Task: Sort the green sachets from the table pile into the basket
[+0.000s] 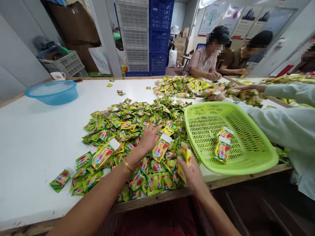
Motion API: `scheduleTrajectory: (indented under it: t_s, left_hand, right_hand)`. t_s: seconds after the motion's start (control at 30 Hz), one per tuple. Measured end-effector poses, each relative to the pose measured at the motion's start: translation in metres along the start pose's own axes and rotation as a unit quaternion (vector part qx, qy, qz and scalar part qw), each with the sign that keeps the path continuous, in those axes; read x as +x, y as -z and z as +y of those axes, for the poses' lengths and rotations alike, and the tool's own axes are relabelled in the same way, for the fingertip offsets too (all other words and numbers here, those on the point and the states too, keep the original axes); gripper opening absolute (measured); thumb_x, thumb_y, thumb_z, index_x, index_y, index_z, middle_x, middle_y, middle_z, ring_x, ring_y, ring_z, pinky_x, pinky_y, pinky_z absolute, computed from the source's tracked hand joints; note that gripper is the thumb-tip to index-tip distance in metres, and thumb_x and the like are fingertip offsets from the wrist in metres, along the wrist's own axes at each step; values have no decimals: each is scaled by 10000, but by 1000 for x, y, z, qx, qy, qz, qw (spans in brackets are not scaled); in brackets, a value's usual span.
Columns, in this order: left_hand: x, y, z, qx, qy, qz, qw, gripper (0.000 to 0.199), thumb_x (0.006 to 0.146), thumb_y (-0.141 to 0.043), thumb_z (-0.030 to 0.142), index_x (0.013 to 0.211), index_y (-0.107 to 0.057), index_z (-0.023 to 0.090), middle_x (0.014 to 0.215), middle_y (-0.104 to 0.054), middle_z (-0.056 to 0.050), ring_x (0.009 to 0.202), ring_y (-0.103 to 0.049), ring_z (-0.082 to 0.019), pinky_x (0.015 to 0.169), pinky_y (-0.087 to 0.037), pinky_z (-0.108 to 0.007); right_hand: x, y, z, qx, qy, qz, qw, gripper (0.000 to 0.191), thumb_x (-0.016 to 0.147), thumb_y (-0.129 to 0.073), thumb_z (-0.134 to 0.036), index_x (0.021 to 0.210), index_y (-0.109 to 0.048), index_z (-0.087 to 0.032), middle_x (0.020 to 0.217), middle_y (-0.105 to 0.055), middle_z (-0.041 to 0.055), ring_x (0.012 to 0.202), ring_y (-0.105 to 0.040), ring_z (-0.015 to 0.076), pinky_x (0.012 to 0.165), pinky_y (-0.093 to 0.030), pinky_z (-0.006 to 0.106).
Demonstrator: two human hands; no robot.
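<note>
**Covered, cropped, unreadable**

Cannot see all of yellow box in right hand: partly covered by thumb. Cannot judge contact between left hand and sachets underneath. Cannot count lower sachets, buried. Lose both forearms at bottom edge, pale sleeves at right edge, white crates at top edge. Cannot read wall posters: too small. Cannot make out dark space under table.

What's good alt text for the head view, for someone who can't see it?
A person's right hand holds a yellow carton while the left hand is over a heap of green printed sachets on a white table. A lime-green plastic basket holding cartons stands right, a blue basket far left; other people are around the table.
</note>
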State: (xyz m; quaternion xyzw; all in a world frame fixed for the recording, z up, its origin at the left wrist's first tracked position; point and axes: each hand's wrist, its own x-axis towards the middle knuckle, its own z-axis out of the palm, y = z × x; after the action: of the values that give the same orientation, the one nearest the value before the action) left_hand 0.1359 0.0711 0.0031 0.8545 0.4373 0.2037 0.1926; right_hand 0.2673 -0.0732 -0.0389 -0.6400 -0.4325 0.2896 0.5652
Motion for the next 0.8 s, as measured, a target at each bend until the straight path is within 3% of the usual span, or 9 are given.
scheduleTrajectory:
  t_s: [0.1,0.23,0.33,0.43,0.5,0.6,0.7,0.8]
  left_hand:
    - [33,-6,-13,97,-19,-93,991,666,762,-642,236,1386,-412,267,1196,-540,-107,1146,-511,-267,957,-444,-368]
    - [44,-12,-5,138,-38,-122,982,756,769,-621,223,1440,-276,257,1137,-574,-112,1065,-577,-273,875,-482,-356]
    - [43,-9,1,146,-23,-139,979,746,759,-593,127,1432,-285,221,1138,-572,-131,1049,-587,-268,865,-485,-344]
    - [43,-6,8,131,-44,-121,983,650,743,-581,80,1363,-407,164,1240,-504,-167,1108,-549,-256,922,-460,-324]
    - [45,-5,16,127,-68,-109,984,481,736,-561,59,1214,-550,113,1202,-526,-169,1095,-540,-243,937,-449,-314]
    - [51,-2,26,131,-74,-104,983,242,706,-540,26,902,-662,98,999,-605,-145,1003,-550,-240,887,-463,-316]
    - [54,9,27,130,-52,-95,986,154,667,-553,3,675,-651,121,762,-613,-101,910,-561,-239,827,-465,-311]
    - [56,20,22,105,-22,-96,990,130,706,-582,88,589,-626,123,583,-566,-46,689,-561,-183,662,-460,-271]
  right_hand:
    - [1,2,0,-181,68,-5,981,730,837,-491,-574,1429,-326,-179,1287,-504,148,1173,-495,272,973,-425,445]
    - [-2,3,9,-448,145,12,882,720,870,-468,-521,1461,-269,-161,998,-547,133,912,-535,286,780,-476,440]
    - [-4,5,18,-525,183,7,831,705,886,-489,-454,1476,-218,-180,957,-532,113,856,-511,271,726,-468,402]
    - [-4,6,23,-522,216,0,825,680,894,-497,-428,1470,-220,-199,975,-534,110,863,-495,264,742,-458,394]
    - [-4,6,24,-511,231,-1,828,625,904,-481,-419,1448,-273,-193,963,-535,110,864,-489,264,748,-455,399]
    - [-2,7,25,-489,239,9,839,575,911,-466,-418,1414,-331,-173,934,-535,105,864,-483,265,756,-454,408]
    - [-2,8,27,-458,235,26,857,557,912,-466,-419,1393,-351,-163,950,-533,105,867,-482,258,757,-457,404]
    - [-2,8,29,-444,234,42,864,547,907,-478,-423,1376,-368,-163,952,-531,101,863,-484,253,749,-460,398]
